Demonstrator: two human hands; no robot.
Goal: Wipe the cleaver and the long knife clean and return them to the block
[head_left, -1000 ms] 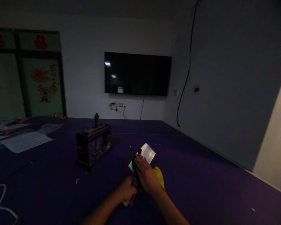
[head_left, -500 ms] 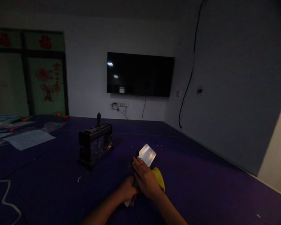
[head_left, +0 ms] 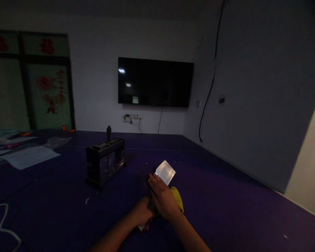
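Observation:
A broad-bladed kitchen knife (head_left: 166, 172) points away from me over the purple table, its shiny, squarish blade catching the light. My left hand (head_left: 144, 212) is closed below it, around what appears to be the handle, which is mostly hidden. A small pale piece (head_left: 141, 227) shows under that hand. My right hand (head_left: 163, 198) lies across the knife at the base of the blade, fingers together. From beneath its outer side sticks out a yellow cloth (head_left: 177, 198). Something dark under the right fingertips cannot be made out.
Left of my hands stands a black knife block (head_left: 105, 162) with see-through sides and one dark handle upright in it. Papers (head_left: 30, 156) and plastic wrap (head_left: 57, 141) lie at the far left. A white cable (head_left: 4, 224) curls near the left edge. A television (head_left: 155, 82) hangs on the wall.
The whole view has shifted slightly, so the room appears a little further left. Both hands keep nearly the same hold on the knife and cloth.

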